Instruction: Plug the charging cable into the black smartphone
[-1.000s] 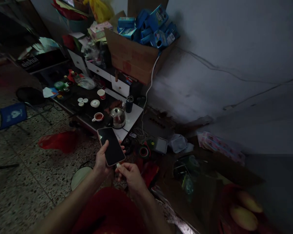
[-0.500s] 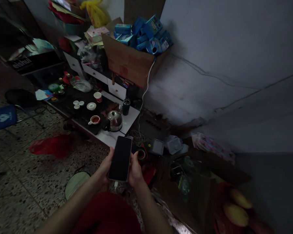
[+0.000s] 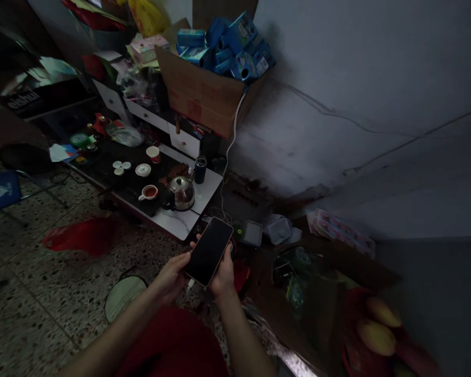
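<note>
We take this for a home, most likely a cluttered living room. We see a low tabletop [image 3: 176, 222] bearing a metal kettle [image 3: 181, 195], a cup [image 3: 149, 192] of reddish drink and a lidded white bowl [image 3: 143, 169]. Behind it we find white drawers [image 3: 180, 137] and a cardboard box [image 3: 198, 97] heaped with blue cartons [image 3: 241, 32]. Around us we notice a blue folding seat [image 3: 2, 196], a speckled floor [image 3: 31, 283] and a stained wall [image 3: 282, 141].
</note>
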Motion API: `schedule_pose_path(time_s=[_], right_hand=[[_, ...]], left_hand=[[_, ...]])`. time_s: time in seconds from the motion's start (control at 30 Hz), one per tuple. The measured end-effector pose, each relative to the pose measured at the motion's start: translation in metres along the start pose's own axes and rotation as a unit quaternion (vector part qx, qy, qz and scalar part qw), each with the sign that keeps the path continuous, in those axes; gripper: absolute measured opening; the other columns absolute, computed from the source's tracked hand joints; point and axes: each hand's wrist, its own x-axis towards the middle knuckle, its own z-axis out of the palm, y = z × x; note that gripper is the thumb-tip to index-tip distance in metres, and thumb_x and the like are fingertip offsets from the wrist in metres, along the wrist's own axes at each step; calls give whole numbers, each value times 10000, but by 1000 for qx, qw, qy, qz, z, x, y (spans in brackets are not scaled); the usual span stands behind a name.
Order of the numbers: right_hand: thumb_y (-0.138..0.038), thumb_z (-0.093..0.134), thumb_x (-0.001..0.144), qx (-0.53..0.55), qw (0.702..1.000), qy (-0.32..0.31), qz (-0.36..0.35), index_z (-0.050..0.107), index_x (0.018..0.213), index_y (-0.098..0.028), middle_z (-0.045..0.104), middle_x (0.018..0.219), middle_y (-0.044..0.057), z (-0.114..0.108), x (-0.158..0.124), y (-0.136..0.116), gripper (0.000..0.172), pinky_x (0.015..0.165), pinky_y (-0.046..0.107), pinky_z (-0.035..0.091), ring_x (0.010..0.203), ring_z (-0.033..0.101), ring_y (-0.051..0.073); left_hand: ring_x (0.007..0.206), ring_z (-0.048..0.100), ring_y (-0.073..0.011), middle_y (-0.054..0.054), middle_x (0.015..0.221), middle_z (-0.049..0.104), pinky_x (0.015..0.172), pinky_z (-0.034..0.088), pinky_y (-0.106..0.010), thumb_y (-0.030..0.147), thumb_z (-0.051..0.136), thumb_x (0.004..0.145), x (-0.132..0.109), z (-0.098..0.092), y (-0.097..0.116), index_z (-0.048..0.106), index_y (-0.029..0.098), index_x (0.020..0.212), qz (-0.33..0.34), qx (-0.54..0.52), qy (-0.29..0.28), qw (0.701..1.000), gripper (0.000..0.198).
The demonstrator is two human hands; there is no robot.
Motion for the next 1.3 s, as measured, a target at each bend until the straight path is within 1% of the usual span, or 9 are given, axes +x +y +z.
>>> schedule_pose_path(time_s=[0.1,0.23,0.37,0.53,0.7,0.83,0.97,1.17,1.3], right_hand=[[-769,200,910,-7,1000,-26,-12,580,1296,-71,613,1249,154,-2,-2,1,884,983,451,487,1124,589,269],[-743,193,930,0,999,3,-53,636,1240,-134,607,1280,74,-1,-4,3,814,974,405,502,1092,607,239],[-781,171,904,-8,999,23,-35,652,1203,-82,656,1188,102,3,-4,2,900,941,400,521,1053,621,251],[-779,177,907,-17,999,32,-34,653,1198,-88,661,1179,104,4,-7,1,887,917,398,528,1020,633,248],[-792,171,897,-13,999,19,-26,637,1221,-82,664,1168,117,2,-7,1,908,914,403,526,1025,632,249],[-795,171,895,-14,1000,13,-21,638,1221,-85,661,1180,101,-1,-7,2,910,913,390,528,1003,638,240],[-794,177,895,-14,999,-3,-28,636,1223,-83,658,1180,107,-3,-6,3,907,912,401,528,1013,630,244],[-812,176,877,-23,1000,-11,-12,668,1179,-106,695,1041,148,-3,-3,5,912,884,476,527,977,640,284],[-804,169,882,-27,1000,-2,-15,667,1179,-100,701,994,150,-2,-2,6,912,885,485,525,947,649,287]], left_hand=[[718,595,-110,-49,835,713,710,456,-213,281,815,678,1,2,0,752,122,893,6,-1,-4,1000,274],[741,580,-97,-36,875,701,727,440,-205,287,773,736,-1,4,-3,747,144,989,0,1,-33,999,292],[773,586,-104,-29,911,695,754,444,-219,295,716,796,-2,1,-9,731,182,1036,-13,-3,-40,999,266],[751,584,-103,-28,838,676,791,457,-229,287,696,814,0,-3,-13,730,170,1007,-14,0,-50,999,228],[794,597,-109,-44,935,694,780,464,-221,275,691,819,0,-2,-13,715,178,1087,-12,0,-48,999,286],[749,584,-98,-33,885,690,791,461,-221,285,697,814,0,-4,-14,726,174,1044,-7,5,-51,999,257],[776,585,-99,-33,911,688,799,457,-217,270,690,820,0,-5,-13,722,180,1051,-8,1,-46,999,250],[770,594,-108,-38,883,694,783,462,-219,270,697,815,1,-9,-14,724,172,1043,-8,-8,-45,999,250],[789,608,-96,-32,930,703,793,459,-207,268,712,803,3,-12,-16,726,170,1029,-9,-17,-37,999,246]])
